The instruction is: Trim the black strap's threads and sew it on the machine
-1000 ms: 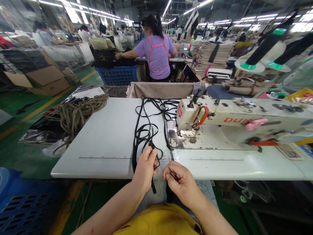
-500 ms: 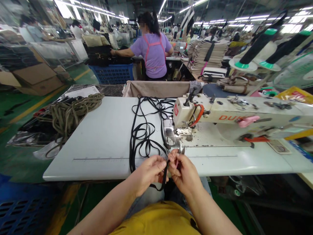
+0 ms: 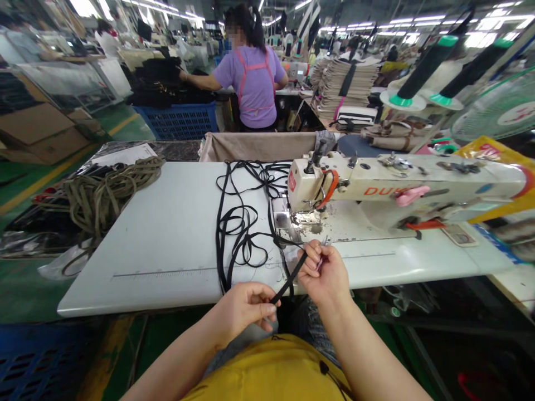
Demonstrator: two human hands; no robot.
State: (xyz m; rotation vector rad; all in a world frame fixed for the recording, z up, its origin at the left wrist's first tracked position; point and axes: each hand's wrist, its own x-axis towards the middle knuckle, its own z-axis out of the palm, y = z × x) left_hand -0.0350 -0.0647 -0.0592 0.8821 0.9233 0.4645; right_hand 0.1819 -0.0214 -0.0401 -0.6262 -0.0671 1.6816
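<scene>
A narrow black strap (image 3: 291,279) is stretched between my two hands at the table's front edge. My left hand (image 3: 251,306) pinches its lower end, closed between thumb and fingers. Higher up and to the right, my right hand (image 3: 325,272) is closed on the strap's other part. Small thread snips (image 3: 324,241) are tucked in that same hand, their metal tips poking up and most of them hidden by the fingers. More black strap (image 3: 246,223) lies in loose loops on the white table (image 3: 167,223), left of the sewing machine's needle area.
A sewing machine (image 3: 355,189) stands to the right. Bundled olive straps (image 3: 104,192) lie at the left end of the table. Behind it is a beige cloth-lined bin (image 3: 259,146). A co-worker (image 3: 256,83) in purple sits beyond, beside a blue crate (image 3: 179,120). Thread cones (image 3: 422,72) stand at right.
My hands came together on the strap, then drew apart, pulling it taut: the right went up and right, the left down and left. The snips' blades, earlier plainly visible, are now mostly covered.
</scene>
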